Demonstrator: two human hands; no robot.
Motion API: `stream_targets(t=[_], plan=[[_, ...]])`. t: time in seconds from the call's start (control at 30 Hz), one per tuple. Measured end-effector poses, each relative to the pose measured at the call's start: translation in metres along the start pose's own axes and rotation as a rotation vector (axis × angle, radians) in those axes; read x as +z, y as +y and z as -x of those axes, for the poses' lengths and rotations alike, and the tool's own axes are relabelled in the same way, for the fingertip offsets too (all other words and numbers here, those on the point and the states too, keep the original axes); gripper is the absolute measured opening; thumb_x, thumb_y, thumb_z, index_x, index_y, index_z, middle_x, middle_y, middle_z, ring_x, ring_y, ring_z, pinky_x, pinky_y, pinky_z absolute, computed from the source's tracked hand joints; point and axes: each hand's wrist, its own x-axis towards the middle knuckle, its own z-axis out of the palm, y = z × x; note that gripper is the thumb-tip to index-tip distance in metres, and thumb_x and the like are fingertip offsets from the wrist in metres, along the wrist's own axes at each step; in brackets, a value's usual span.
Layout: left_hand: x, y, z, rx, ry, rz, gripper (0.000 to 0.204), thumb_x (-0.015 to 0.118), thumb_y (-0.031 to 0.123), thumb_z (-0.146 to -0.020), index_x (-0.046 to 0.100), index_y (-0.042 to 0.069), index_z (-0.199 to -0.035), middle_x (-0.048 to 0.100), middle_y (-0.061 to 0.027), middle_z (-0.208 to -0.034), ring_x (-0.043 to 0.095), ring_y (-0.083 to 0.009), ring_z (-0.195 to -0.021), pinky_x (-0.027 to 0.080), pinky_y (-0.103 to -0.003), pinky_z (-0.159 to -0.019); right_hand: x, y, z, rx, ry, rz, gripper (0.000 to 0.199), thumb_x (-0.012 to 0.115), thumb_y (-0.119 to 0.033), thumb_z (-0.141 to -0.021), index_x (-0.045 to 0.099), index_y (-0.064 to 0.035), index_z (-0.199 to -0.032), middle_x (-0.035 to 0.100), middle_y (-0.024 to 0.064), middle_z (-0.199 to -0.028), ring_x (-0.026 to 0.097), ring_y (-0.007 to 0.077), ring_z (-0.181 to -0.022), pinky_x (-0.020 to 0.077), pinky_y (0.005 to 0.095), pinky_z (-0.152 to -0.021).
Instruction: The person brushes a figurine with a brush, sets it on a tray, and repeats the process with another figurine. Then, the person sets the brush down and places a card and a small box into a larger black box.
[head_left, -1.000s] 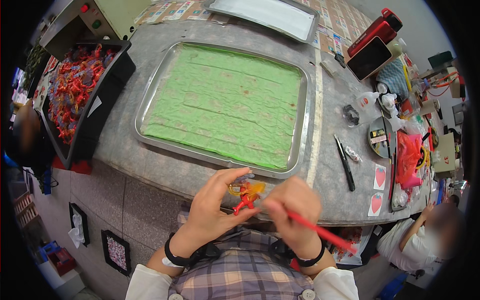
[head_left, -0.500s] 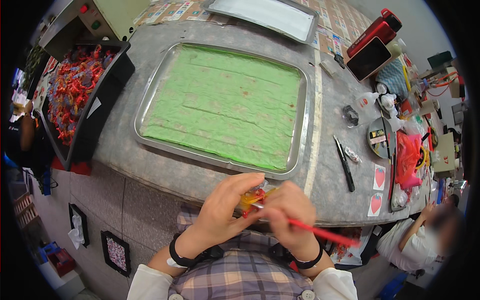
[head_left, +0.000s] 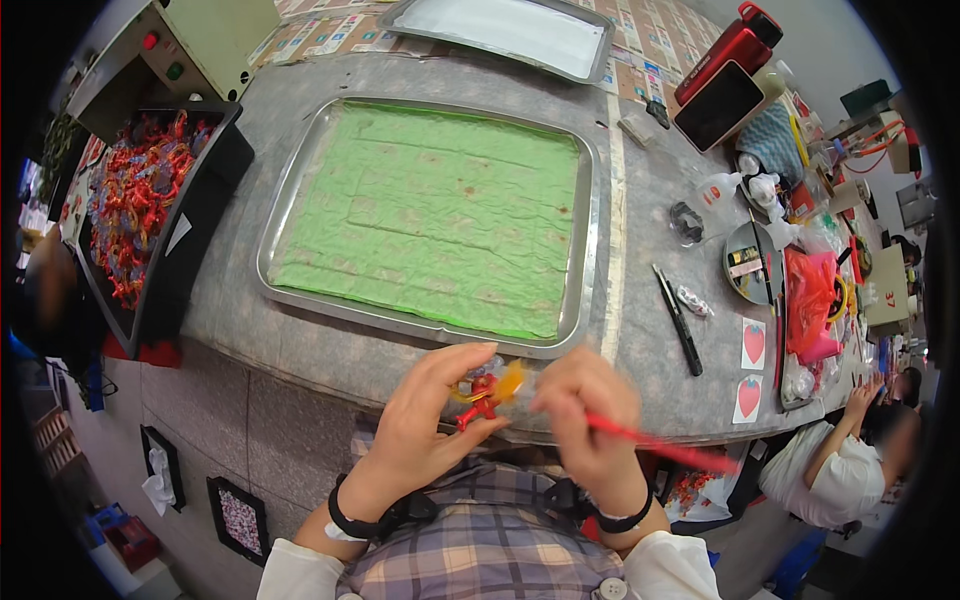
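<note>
Near the table's front edge, my left hand (head_left: 415, 415) is closed round a small red figurine (head_left: 482, 392) with yellow and clear parts, held between thumb and fingers. Just to its right, my right hand (head_left: 590, 405) grips a slim red-handled tool (head_left: 680, 452), its handle pointing right. Motion blurs this hand, and the tool's working end cannot be made out. A gap separates the right hand from the figurine. Beyond both hands lies a metal tray (head_left: 587, 255) lined with a wrinkled green cloth (head_left: 420, 215).
A black bin (head_left: 205, 190) heaped with red figurines (head_left: 145, 205) stands at the left. On the right lie a black pen (head_left: 679, 322), strawberry cards (head_left: 753, 344), a round dish (head_left: 742, 285) and a red bottle (head_left: 728, 55). Another person (head_left: 825, 470) sits at the lower right.
My right hand has drawn the tool away to the right from the figurine. The figurine now shows more fully in my left hand. The view has shifted slightly.
</note>
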Motion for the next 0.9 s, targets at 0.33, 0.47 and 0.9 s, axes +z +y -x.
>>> stream_targets(t=[0.33, 0.47, 0.9], plan=[[0.004, -0.004, 0.002, -0.067, -0.038, 0.062, 0.063, 0.078, 0.008, -0.066, 0.049, 0.005, -0.122, 0.055, -0.0131, -0.118, 0.055, -0.0285, -0.106, 0.045, -0.036, -0.089, -0.004, 0.010, -0.005, 0.187, 0.001, -0.010, 0.014, 0.052, -0.010, -0.085, 0.054, -0.0020, -0.074, 0.052, 0.0122, -0.070, 0.051, 0.0314, -0.067, 0.0404, 0.0381, -0.059], [0.001, -0.005, 0.002, -0.144, -0.061, 0.168, 0.065, 0.079, 0.011, -0.066, 0.048, 0.005, -0.123, 0.056, -0.0123, -0.118, 0.055, -0.0263, -0.107, 0.045, -0.034, -0.090, -0.006, 0.007, -0.006, 0.061, 0.019, -0.127, 0.016, 0.052, -0.011, -0.085, 0.053, -0.0019, -0.073, 0.050, 0.0125, -0.070, 0.051, 0.0307, -0.068, 0.0395, 0.0371, -0.059], [-0.002, -0.006, 0.004, -0.309, -0.198, 0.518, 0.074, 0.078, 0.012, -0.070, 0.040, 0.001, -0.132, 0.053, -0.0122, -0.122, 0.054, -0.0179, -0.109, 0.044, -0.030, -0.092, -0.005, 0.018, -0.002, 0.270, -0.140, -0.405, 0.025, 0.045, -0.013, -0.091, 0.050, -0.0016, -0.070, 0.050, 0.0068, -0.067, 0.049, 0.0184, -0.063, 0.0389, 0.0296, -0.060]])
